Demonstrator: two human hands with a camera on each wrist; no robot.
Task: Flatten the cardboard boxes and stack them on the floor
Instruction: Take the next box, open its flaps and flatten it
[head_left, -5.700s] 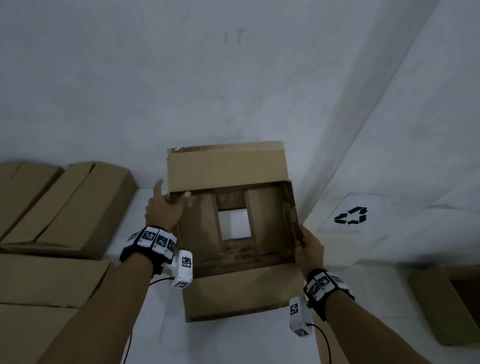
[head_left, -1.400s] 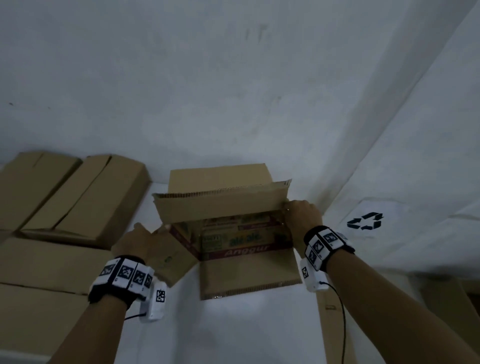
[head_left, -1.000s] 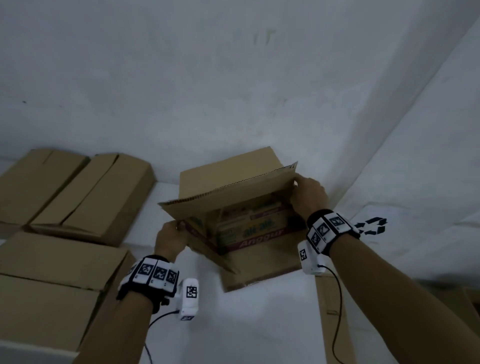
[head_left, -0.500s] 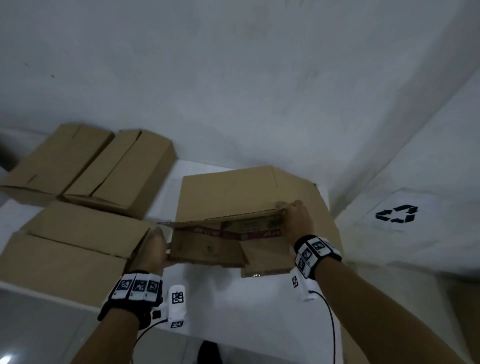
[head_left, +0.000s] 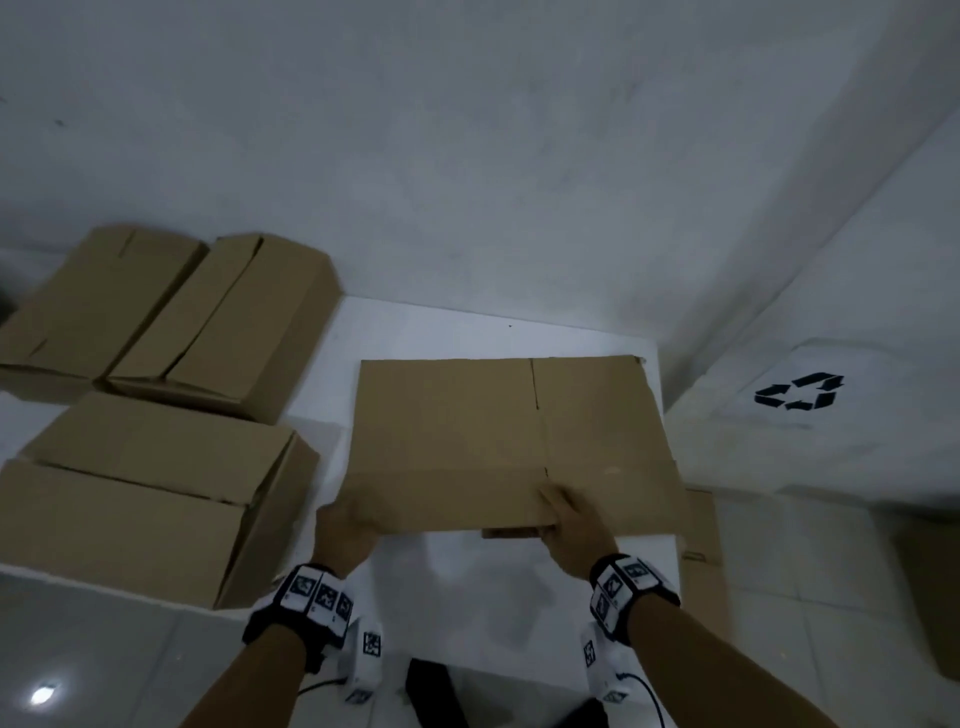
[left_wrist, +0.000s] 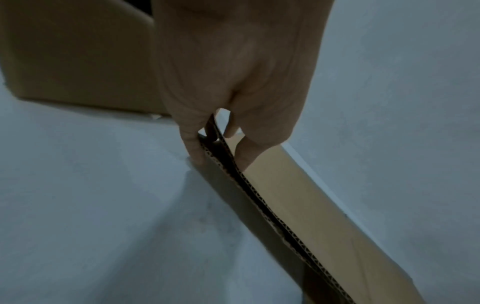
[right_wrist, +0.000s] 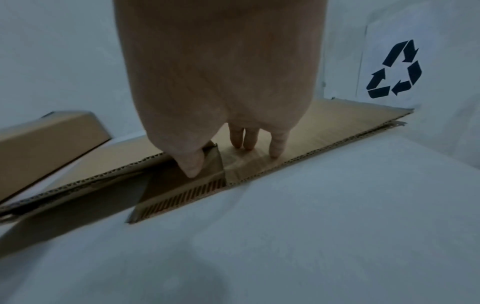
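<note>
The flattened box (head_left: 511, 441) lies collapsed on the white desk (head_left: 498, 587), its long axis running from 9 o'clock to 3 o'clock across the head view, with its far edge toward the wall at 12 o'clock and its near edge toward the person at 6 o'clock. Both hands meet it along that near edge. The left hand (head_left: 349, 525) pinches the near left corner: in the left wrist view its fingers (left_wrist: 193, 144) curl under and over the doubled corrugated edge. The right hand (head_left: 574, 525) grips the near edge right of centre, thumb under on the inner flap (right_wrist: 182, 185) and fingers (right_wrist: 276, 144) curled on top.

The panel therefore stretches away from both hands toward 12 o'clock, and more of it overhangs past the right hand toward 3 o'clock than past the left toward 9. The floor (head_left: 104, 670) shows at 7 o'clock, beyond the desk's near edge, so the coming move is probably a pull toward 6 o'clock and down. Three uncollapsed boxes (head_left: 145, 493) sit at 9 to 10 o'clock, just beside the left hand; swinging the panel that way risks clipping them.
</note>
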